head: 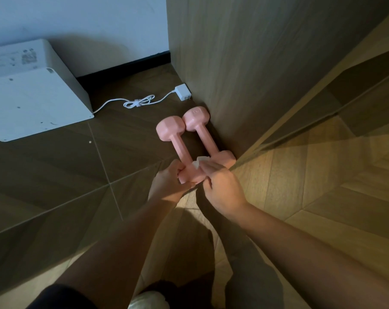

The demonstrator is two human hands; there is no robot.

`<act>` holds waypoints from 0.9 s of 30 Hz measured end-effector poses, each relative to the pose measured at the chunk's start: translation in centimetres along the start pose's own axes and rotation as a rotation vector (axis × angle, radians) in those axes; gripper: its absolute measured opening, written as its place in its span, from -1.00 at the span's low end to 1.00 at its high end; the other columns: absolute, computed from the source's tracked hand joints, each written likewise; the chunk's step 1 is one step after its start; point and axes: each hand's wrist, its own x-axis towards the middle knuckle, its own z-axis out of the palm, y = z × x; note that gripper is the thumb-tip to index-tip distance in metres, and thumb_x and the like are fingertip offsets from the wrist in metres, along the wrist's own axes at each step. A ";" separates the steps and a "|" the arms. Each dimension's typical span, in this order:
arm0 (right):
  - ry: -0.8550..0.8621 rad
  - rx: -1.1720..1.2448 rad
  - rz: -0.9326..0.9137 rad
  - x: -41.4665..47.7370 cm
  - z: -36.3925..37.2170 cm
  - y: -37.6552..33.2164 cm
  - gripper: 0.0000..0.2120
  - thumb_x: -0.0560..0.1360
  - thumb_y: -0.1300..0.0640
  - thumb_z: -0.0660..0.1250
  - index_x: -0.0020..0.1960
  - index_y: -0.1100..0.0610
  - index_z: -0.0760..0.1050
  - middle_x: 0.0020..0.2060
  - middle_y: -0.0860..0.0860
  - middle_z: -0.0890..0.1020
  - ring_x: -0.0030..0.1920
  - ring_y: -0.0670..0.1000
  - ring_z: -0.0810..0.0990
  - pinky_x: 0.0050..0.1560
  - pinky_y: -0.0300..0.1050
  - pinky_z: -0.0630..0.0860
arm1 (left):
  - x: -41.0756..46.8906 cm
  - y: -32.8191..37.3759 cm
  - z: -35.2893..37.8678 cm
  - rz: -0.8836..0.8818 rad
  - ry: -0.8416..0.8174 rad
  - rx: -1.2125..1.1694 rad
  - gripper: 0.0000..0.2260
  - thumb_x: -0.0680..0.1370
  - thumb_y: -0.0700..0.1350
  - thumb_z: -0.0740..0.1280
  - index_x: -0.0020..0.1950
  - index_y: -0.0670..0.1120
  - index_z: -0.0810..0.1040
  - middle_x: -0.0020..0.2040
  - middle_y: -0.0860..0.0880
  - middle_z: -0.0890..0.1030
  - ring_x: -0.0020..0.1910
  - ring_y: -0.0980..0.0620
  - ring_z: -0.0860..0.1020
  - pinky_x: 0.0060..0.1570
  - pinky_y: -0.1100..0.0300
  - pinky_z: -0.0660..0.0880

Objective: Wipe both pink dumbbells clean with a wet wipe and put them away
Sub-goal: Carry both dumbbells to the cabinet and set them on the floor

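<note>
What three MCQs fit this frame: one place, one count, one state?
1. The dumbbells lie: A on a white box; B on the floor beside the wooden panel; C on a shelf.
2. Pink dumbbells in view: A one; B two; C three.
3. The wet wipe is: A loose on the floor; B pressed on the left dumbbell by the right hand; C over the charger.
Key: B, floor under them, panel alongside; B, two side by side; B, left hand grips that dumbbell, wipe at right fingertips.
</note>
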 end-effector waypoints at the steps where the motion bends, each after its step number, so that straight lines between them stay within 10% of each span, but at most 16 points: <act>1: -0.004 0.003 -0.011 0.2 -0.2 -0.2 -0.61 0.56 0.21 0.33 0.39 0.11 0.49 0.26 -0.01 0.61 0.26 -0.04 0.57 0.26 -0.13 0.53 | 0.0 0.0 0.0 0.001 0.002 0.001 -0.52 0.44 -0.05 0.52 0.28 -0.12 0.46 0.19 -0.05 0.61 0.15 -0.01 0.60 0.12 0.16 0.53; 15: -0.187 0.104 0.098 -2.7 -1.1 -0.9 -0.42 0.63 0.16 0.18 0.59 -0.06 0.08 0.55 -0.11 0.23 0.32 -0.10 0.49 0.26 -0.28 0.47 | 0.0 0.2 -0.1 -0.021 -0.001 0.009 -0.51 0.41 -0.04 0.55 0.26 -0.11 0.47 0.18 -0.05 0.62 0.14 -0.01 0.59 0.14 0.09 0.55; 27: -0.198 0.003 0.077 -1.7 -1.3 -0.4 -0.45 0.64 0.13 0.17 0.58 -0.05 0.11 0.40 0.02 0.39 0.32 -0.05 0.46 0.29 -0.22 0.45 | -0.7 0.0 0.2 -0.092 0.016 -0.156 -0.50 0.37 -0.09 0.57 0.24 -0.07 0.46 0.14 0.03 0.59 0.12 0.06 0.57 0.15 0.15 0.54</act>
